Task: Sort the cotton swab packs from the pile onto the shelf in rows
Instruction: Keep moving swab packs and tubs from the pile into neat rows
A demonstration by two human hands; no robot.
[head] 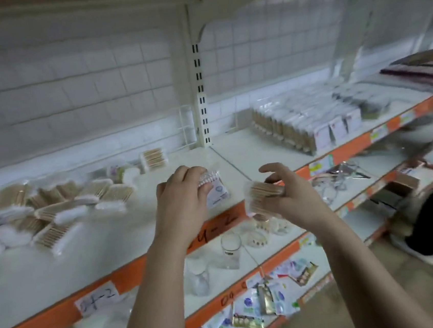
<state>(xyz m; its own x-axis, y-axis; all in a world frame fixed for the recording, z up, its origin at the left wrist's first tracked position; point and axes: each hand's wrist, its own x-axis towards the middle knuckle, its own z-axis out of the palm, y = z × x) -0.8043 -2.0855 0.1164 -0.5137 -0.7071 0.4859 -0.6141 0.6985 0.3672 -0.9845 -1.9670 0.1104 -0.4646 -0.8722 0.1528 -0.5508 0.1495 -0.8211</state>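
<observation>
Nearest us, we see the left hand with its fingers curled over a swab pack. The pack's white tips show beside the knuckles and a printed card hangs below. Just beside it, the right hand pinches a second pack of wooden sticks between thumb and lower fingers, with the index finger lifted free. Both packs hang above the orange front edge of the shelf. Under the hands, glasses stand on the lower shelf. Farther back on the left lies the pile of packs, tumbled and overlapping. To the right, past the slotted post, we count what seem to be 3 rows of upright packs, though blur makes this uncertain. 1 loose pack lies near the back wall.
</observation>
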